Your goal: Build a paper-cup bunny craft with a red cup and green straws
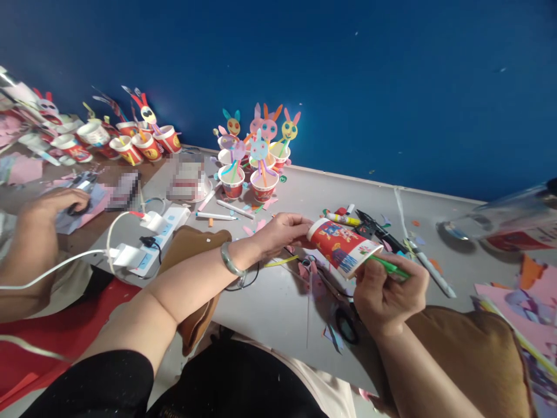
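A red paper cup [337,241] with coloured drawings is held tilted on its side above the table. My left hand [289,232] grips it by its left end, and a bangle circles that wrist. Closed around a green marker [390,266], my right hand [389,296] is at the cup's other end, with the thumb against or very near its edge. Part of the marker is hidden by the fingers and the cup. Below the cup lie scissors [346,325] and paper scraps, partly covered by my right hand.
Paper cups with rabbit faces [264,183] stand against the blue wall. A power strip [163,241] with cables lies left, beside another person's hand [65,203]. Markers [216,216] are scattered about. A clear bottle [500,223] lies right, near brown cushions [470,354].
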Demonstrator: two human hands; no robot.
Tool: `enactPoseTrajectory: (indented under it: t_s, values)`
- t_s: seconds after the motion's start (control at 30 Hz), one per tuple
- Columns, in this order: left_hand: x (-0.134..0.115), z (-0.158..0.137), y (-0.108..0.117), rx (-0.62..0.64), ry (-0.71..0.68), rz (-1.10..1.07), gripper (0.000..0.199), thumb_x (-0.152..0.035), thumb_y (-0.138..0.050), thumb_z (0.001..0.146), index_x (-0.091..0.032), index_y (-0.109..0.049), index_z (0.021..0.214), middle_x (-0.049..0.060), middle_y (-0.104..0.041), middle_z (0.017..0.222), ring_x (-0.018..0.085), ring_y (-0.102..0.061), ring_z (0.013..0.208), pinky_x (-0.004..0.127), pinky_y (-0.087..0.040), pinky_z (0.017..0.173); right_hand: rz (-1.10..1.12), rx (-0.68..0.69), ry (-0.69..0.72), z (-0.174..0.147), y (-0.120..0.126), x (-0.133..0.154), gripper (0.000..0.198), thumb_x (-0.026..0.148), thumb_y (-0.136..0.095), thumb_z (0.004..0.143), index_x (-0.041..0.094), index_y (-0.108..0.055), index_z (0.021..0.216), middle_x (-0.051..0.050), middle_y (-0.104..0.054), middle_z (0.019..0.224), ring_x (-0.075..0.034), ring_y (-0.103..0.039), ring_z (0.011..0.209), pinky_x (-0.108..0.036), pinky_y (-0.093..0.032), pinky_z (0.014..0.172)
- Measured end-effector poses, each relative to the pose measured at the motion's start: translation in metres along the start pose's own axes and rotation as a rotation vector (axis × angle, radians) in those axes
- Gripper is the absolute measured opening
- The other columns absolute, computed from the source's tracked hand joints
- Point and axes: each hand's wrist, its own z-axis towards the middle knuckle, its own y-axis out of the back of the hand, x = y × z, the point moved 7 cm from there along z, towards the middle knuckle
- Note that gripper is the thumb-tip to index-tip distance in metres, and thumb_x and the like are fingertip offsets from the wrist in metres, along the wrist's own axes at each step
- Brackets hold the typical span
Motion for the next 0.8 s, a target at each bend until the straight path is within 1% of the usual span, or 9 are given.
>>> enactPoseTrajectory:
  t_s: [0.07,0.1,0.17,0.27,0.33,0.5,0.6,0.7,0.8]
  values:
    - [-0.002,0.001,0.002,0.02,-0.022,0.044,0.034,-0.035,-0.086,0.068,-0.011,-0.069,0.083,0.002,-0.069,0.074,0.011,-0.066,0.066,0.027,-0.054,0.072,0.03,-0.053,0.012,0.01,0.003,0.006,0.008,0.021,-0.067,0.09,0.019,-0.06,0.093,0.004,-0.059,0.055,-0.008,-0.05,0.033,-0.018,-0.034,0.036]
    - [-0.004,0.001,0.004,0.018,-0.044,0.082,0.033,-0.036,-0.085,0.068,-0.011,-0.069,0.082,0.001,-0.069,0.074,0.01,-0.065,0.067,0.026,-0.054,0.071,0.035,-0.072,-0.011,0.014,0.004,0.008,0.009,0.024,-0.067,0.09,0.019,-0.06,0.089,0.004,-0.058,0.055,-0.007,-0.048,0.032,-0.018,-0.033,0.035]
    - [-0.006,0.002,0.007,0.009,-0.095,0.168,0.028,-0.034,-0.083,0.071,-0.011,-0.07,0.082,0.0,-0.068,0.073,0.009,-0.064,0.067,0.022,-0.053,0.067,0.03,-0.051,-0.136,0.019,0.003,0.003,0.017,0.033,-0.065,0.092,0.018,-0.059,0.086,0.004,-0.057,0.054,-0.007,-0.046,0.033,-0.019,-0.034,0.036]
    - [-0.007,0.003,0.01,0.011,-0.143,0.266,0.021,-0.03,-0.077,0.076,-0.011,-0.071,0.084,-0.001,-0.067,0.072,0.007,-0.061,0.062,0.019,-0.049,0.059,0.027,0.004,-0.337,0.016,0.001,-0.011,0.03,0.048,-0.062,0.093,0.018,-0.058,0.087,0.004,-0.055,0.052,-0.01,-0.048,0.035,-0.022,-0.036,0.038]
    - [-0.006,0.005,0.011,0.026,-0.159,0.323,0.018,-0.028,-0.073,0.079,-0.011,-0.071,0.085,0.0,-0.067,0.071,0.006,-0.06,0.059,0.018,-0.047,0.054,0.039,0.025,-0.4,0.013,-0.001,-0.017,0.035,0.054,-0.062,0.091,0.019,-0.058,0.088,0.005,-0.053,0.051,-0.011,-0.047,0.036,-0.022,-0.036,0.038]
    - [-0.006,0.006,0.012,0.021,-0.186,0.451,0.014,-0.025,-0.066,0.085,-0.011,-0.068,0.086,-0.001,-0.065,0.069,0.005,-0.057,0.055,0.017,-0.046,0.052,0.119,0.033,-0.428,0.01,-0.004,-0.019,0.035,0.056,-0.064,0.09,0.022,-0.057,0.088,0.005,-0.054,0.056,-0.01,-0.047,0.039,-0.022,-0.036,0.041]
    - [-0.005,0.005,0.008,0.029,-0.171,0.495,0.013,-0.024,-0.061,0.088,-0.012,-0.066,0.087,-0.002,-0.063,0.066,0.005,-0.057,0.053,0.017,-0.046,0.051,0.093,0.041,-0.417,0.01,-0.004,-0.018,0.034,0.055,-0.065,0.089,0.022,-0.058,0.088,0.005,-0.054,0.057,-0.01,-0.046,0.04,-0.022,-0.036,0.042]
    - [-0.005,0.003,0.003,0.044,-0.146,0.473,0.012,-0.022,-0.059,0.09,-0.012,-0.063,0.085,-0.003,-0.06,0.066,0.005,-0.056,0.053,0.017,-0.044,0.051,0.047,0.022,-0.415,0.011,-0.001,-0.021,0.038,0.056,-0.067,0.087,0.02,-0.059,0.088,0.003,-0.055,0.059,-0.01,-0.047,0.043,-0.024,-0.037,0.044]
    - [-0.008,-0.001,-0.002,0.057,-0.169,0.358,0.017,-0.029,-0.062,0.09,-0.013,-0.062,0.085,-0.002,-0.061,0.07,0.006,-0.059,0.06,0.018,-0.045,0.055,0.073,-0.033,-0.492,0.011,0.002,-0.03,0.041,0.059,-0.066,0.087,0.019,-0.059,0.087,0.0,-0.059,0.068,-0.013,-0.054,0.054,-0.026,-0.042,0.051]
